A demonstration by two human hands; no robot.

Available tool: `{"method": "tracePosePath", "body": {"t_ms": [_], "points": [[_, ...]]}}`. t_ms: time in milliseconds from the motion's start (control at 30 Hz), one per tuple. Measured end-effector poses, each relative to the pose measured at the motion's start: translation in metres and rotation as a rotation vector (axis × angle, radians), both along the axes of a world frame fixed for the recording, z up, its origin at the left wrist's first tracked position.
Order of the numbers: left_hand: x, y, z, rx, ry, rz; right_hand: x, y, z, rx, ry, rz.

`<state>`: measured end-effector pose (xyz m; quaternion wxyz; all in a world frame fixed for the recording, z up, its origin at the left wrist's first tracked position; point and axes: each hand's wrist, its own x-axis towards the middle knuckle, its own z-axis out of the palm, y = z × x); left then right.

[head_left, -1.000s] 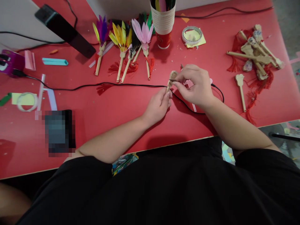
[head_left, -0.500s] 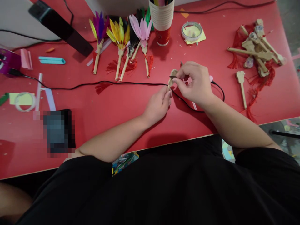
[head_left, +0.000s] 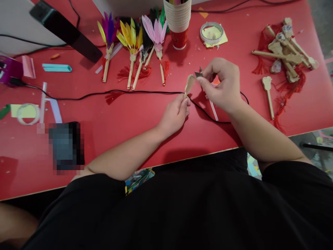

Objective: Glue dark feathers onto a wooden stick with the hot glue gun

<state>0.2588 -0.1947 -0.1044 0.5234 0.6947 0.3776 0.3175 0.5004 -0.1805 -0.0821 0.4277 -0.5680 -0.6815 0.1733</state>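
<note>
My left hand (head_left: 173, 115) is closed around the lower part of a wooden fan handle (head_left: 189, 83), whose wide, rounded head points up and away from me. Just right of that head, my right hand (head_left: 222, 86) pinches a small dark blade (head_left: 198, 74) between thumb and fingertips. A narrow gap separates the blade from the wood. Part of the blade is hidden by the fingers. Below the right hand lie a clear strip (head_left: 213, 110) and a black cable (head_left: 205, 113).
Feather fans (head_left: 131, 59) with red tassels lie at the back, beside stacked paper cups (head_left: 178, 24). Tape (head_left: 212, 33) rests behind my hands. More wooden handles (head_left: 286, 57) are piled at right, one single handle (head_left: 269, 97) nearer. A blurred-out dark device (head_left: 66, 147) lies at left.
My right hand has moved back and slightly right, drawing the blade off the fan handle's head. The left hand keeps its hold almost in place.
</note>
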Motion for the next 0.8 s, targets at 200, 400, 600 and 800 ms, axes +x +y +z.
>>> {"method": "tracePosePath", "body": {"t_ms": [200, 400, 600, 800], "points": [[-0.001, -0.001, -0.001, 0.008, -0.002, -0.003, 0.01, 0.005, 0.002, 0.041, 0.033, -0.041], [-0.003, -0.005, 0.004, -0.022, -0.022, -0.044, 0.025, 0.019, -0.007, -0.056, 0.02, 0.016], [-0.004, -0.007, 0.005, -0.014, 0.009, -0.057, 0.063, 0.025, 0.001, -0.067, -0.076, -0.052], [-0.004, -0.009, 0.006, -0.018, -0.008, -0.061, 0.087, 0.017, 0.023, -0.15, -0.282, -0.18]]}}
